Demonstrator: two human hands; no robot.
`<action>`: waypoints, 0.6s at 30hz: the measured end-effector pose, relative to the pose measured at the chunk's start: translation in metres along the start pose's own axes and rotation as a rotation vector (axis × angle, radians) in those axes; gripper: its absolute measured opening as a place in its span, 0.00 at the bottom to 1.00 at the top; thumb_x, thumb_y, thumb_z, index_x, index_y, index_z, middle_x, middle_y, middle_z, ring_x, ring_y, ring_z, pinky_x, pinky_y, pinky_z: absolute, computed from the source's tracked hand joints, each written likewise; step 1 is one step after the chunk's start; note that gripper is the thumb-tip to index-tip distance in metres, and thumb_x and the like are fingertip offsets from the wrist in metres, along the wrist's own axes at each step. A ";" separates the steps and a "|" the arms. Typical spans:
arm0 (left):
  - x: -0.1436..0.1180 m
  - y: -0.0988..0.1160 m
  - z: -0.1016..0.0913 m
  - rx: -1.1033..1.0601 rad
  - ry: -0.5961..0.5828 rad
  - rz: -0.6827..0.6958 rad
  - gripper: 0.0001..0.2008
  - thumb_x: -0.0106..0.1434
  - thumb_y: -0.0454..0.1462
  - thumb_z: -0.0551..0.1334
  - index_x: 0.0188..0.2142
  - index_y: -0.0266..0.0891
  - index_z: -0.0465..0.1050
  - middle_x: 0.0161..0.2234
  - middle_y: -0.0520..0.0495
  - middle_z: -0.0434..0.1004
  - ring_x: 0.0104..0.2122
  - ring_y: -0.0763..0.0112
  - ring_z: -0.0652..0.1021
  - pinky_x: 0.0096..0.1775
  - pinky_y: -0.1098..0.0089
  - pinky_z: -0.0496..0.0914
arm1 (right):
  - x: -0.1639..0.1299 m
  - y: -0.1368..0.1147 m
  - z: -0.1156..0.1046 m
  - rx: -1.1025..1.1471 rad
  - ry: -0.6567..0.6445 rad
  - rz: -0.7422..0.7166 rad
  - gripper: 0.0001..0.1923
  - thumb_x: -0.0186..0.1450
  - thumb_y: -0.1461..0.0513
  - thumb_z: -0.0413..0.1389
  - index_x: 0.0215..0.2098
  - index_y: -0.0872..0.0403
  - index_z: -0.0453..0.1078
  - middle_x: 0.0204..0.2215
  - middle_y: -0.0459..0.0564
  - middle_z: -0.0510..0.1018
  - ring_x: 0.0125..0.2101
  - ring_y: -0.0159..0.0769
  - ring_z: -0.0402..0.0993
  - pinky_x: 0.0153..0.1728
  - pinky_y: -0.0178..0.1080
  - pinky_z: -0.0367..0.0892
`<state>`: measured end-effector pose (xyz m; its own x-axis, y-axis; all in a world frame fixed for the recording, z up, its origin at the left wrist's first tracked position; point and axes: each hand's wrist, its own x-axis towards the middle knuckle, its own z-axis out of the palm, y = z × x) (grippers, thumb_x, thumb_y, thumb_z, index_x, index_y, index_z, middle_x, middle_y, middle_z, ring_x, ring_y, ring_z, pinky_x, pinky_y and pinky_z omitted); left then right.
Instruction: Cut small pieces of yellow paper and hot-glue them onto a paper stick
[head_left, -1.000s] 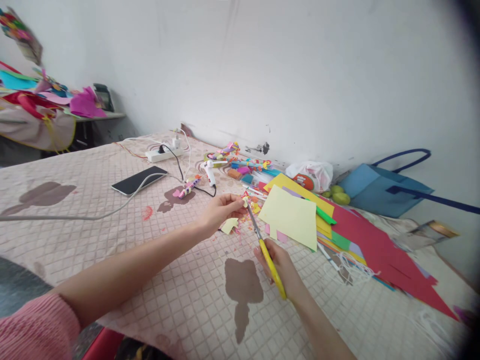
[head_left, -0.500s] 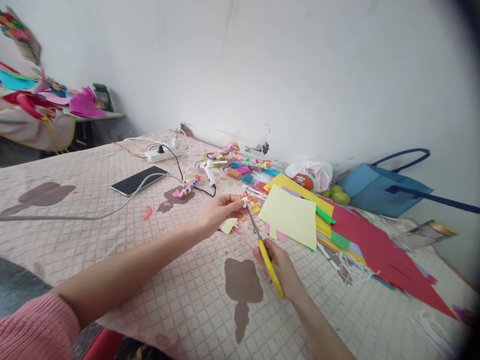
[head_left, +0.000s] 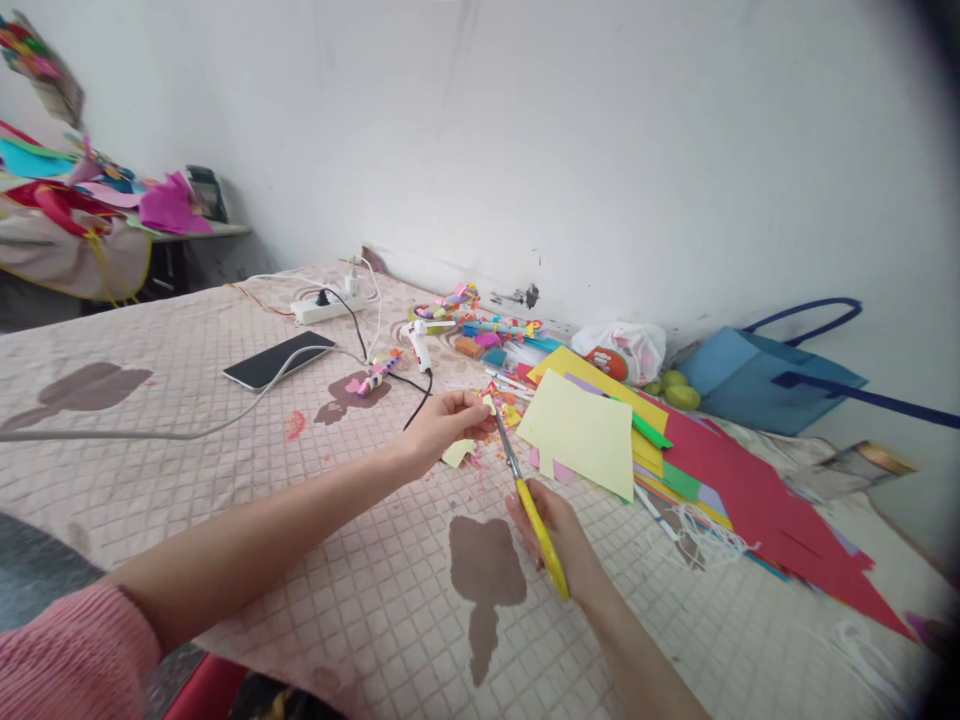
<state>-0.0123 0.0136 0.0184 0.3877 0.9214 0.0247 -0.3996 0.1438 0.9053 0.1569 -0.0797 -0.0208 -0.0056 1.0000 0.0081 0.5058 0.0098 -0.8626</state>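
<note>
Paper piece (head_left: 490, 405) was pinched in the left hand (head_left: 442, 428), at the tips of the scissors (head_left: 541, 535). Right hand (head_left: 574, 535) gripped the scissors by their yellow handle. Pale sheet (head_left: 581, 430) lay right of the pinch; glue gun (head_left: 421, 350), beyond it, leftward.

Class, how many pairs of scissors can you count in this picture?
1: the yellow-handled scissors, in the right hand. Others could be hidden under the paper sheets.

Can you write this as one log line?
left hand: pinching pale yellow scrap | right hand: holding yellow-handled scissors, tips near scrap | nearby: white glue gun
</note>
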 end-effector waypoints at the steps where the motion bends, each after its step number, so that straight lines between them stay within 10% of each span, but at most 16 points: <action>1: 0.000 0.000 0.000 0.000 -0.001 0.001 0.13 0.50 0.39 0.68 0.27 0.32 0.67 0.26 0.47 0.76 0.28 0.75 0.76 0.35 0.72 0.69 | 0.000 0.001 0.000 -0.006 0.004 -0.003 0.18 0.58 0.47 0.52 0.23 0.52 0.56 0.12 0.36 0.56 0.12 0.24 0.52 0.12 0.30 0.51; 18: -0.001 0.000 0.000 0.025 -0.023 0.009 0.13 0.51 0.39 0.67 0.27 0.34 0.65 0.27 0.48 0.75 0.29 0.73 0.77 0.34 0.71 0.69 | 0.002 0.003 0.001 -0.079 0.026 -0.017 0.16 0.58 0.49 0.52 0.23 0.52 0.56 0.11 0.36 0.55 0.12 0.24 0.51 0.13 0.29 0.50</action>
<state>-0.0121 0.0127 0.0182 0.4033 0.9141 0.0425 -0.3822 0.1261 0.9154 0.1576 -0.0772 -0.0236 0.0066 0.9993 0.0362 0.5721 0.0259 -0.8198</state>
